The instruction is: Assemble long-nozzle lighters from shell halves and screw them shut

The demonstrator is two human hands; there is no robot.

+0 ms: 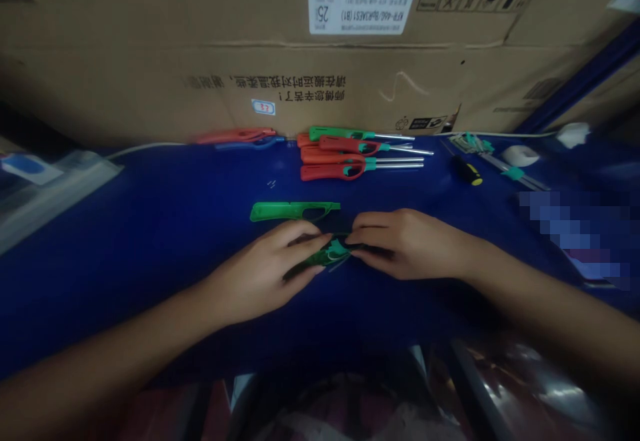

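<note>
The left hand (265, 267) and right hand (415, 244) angle inward, facing each other just on the near side of the loose green casing (275, 211). Beyond that casing lie red lighters (325, 172), with a screwdriver (469, 172) well to its right. Left thumb and fingers grip a green piece (337, 249) nearer than the casing; the right fingertips seem pinched on its right end, though dimness blurs this.

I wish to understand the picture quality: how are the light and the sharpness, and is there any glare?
Head view: dim light, the blue table darkening towards its near edge; head view: the green piece at the left hand is blurred, small details unclear; head view: pale glints at lower right, pixelated patch above them.
</note>
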